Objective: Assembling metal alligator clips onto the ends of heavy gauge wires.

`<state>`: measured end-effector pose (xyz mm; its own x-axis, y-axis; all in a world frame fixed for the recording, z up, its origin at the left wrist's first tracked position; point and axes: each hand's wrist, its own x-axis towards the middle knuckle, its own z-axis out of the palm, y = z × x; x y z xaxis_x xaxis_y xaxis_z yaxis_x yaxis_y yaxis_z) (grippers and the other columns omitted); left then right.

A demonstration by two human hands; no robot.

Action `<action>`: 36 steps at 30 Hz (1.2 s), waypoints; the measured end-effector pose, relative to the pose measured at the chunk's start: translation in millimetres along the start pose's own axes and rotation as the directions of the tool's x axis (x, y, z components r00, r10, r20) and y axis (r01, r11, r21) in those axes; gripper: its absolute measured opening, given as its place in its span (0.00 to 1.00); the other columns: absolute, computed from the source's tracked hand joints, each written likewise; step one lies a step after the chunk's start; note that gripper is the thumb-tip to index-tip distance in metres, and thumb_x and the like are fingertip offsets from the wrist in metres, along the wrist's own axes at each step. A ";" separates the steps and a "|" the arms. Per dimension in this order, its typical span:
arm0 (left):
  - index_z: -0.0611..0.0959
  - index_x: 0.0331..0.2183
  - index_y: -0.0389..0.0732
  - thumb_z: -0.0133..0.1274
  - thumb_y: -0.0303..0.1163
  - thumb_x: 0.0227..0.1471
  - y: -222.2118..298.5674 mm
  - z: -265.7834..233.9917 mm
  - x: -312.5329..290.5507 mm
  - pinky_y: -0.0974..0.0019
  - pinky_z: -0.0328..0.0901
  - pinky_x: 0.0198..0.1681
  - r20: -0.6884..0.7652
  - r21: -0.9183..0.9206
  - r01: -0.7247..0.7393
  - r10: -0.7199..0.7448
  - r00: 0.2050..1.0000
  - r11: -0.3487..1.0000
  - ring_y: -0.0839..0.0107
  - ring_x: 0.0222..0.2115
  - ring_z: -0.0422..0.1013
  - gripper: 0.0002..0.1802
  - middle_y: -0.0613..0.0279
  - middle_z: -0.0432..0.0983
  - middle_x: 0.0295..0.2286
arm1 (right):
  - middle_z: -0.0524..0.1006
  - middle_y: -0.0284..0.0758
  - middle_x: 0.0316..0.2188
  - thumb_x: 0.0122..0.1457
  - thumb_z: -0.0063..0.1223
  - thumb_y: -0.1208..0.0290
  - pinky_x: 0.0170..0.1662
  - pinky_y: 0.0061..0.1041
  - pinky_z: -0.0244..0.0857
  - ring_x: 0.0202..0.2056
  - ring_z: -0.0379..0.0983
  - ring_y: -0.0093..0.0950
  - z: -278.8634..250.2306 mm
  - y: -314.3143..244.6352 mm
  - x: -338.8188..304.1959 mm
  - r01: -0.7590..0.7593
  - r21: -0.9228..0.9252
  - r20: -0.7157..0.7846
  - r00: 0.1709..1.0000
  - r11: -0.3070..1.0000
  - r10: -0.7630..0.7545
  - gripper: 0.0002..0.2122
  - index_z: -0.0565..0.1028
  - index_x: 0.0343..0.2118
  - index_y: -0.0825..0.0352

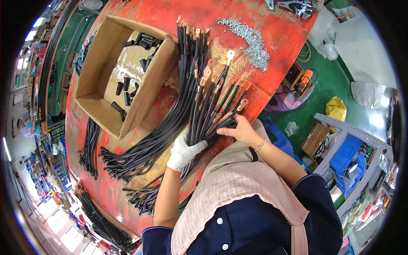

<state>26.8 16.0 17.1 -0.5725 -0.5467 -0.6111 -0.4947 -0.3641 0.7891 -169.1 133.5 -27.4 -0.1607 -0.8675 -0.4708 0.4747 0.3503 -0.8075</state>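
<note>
A worn table painted red (289, 38), its surface scuffed with tan patches, spreads across the scene. On its left side, a tan, open-topped rectangular cardboard box (148, 95) stands with loose contents on its bottom. Just right of the box, a long curving bundle of black-sheathed cables (163, 127) lies on the table, its tips pointing far and its tails fanned out near and to the left. Beside it, on the right, a second bundle of black cables with copper-coloured ends (196, 117) spreads above the near edge, in the hands of a person. A shorter sheaf of black cables (90, 148) lies near the box's left corner.

The left hand (183, 151), in a white knit glove, has its grip wrapped around the second bundle. The bare right hand (244, 131) has its grip closed, thumb against fingers, on a dark piece at that bundle's right edge; whether cable or sleeve cannot be told. At the far right, small silver metal parts (251, 42) lie scattered in a curved band. Short black tapered sleeves (126, 84) lie in the box. Flat copper lugs with holes (206, 73) tip the held cables.
</note>
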 end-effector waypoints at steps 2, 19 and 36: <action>0.79 0.41 0.36 0.63 0.27 0.41 -6.8 -0.3 2.6 0.71 0.67 0.41 -0.060 0.011 -0.002 0.002 0.998 1.000 0.77 0.33 0.73 0.21 0.64 0.79 0.33 | 0.77 0.28 0.29 0.49 0.68 0.67 0.36 0.19 0.66 0.31 0.70 0.17 2.9 -1.0 -0.2 -0.064 -0.103 -0.026 0.998 0.993 0.062 0.15 0.76 0.36 0.67; 0.78 0.43 0.35 0.64 0.28 0.42 -5.1 -3.9 6.4 0.71 0.66 0.42 -0.045 -0.007 0.032 -0.032 0.998 0.999 0.77 0.35 0.72 0.24 0.63 0.79 0.35 | 0.76 0.30 0.34 0.60 0.56 0.69 0.41 0.21 0.69 0.38 0.74 0.25 -13.8 -38.1 -8.3 0.064 0.439 -0.260 0.964 0.896 0.058 0.19 0.68 0.53 0.65; 0.78 0.43 0.35 0.65 0.28 0.41 -19.2 6.1 -0.4 0.71 0.67 0.43 -0.069 0.096 -0.043 0.050 0.996 0.994 0.77 0.35 0.72 0.25 0.64 0.79 0.36 | 0.78 0.29 0.34 0.55 0.60 0.77 0.40 0.20 0.70 0.36 0.74 0.18 19.1 -45.9 3.2 0.412 0.332 -0.451 0.859 0.848 -0.241 0.09 0.75 0.39 0.65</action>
<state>32.5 27.8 1.8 -0.5500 -0.6148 -0.5653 -0.5299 -0.2662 0.8052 -174.9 107.9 15.0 -0.6429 -0.6704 -0.3705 0.6239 -0.1778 -0.7610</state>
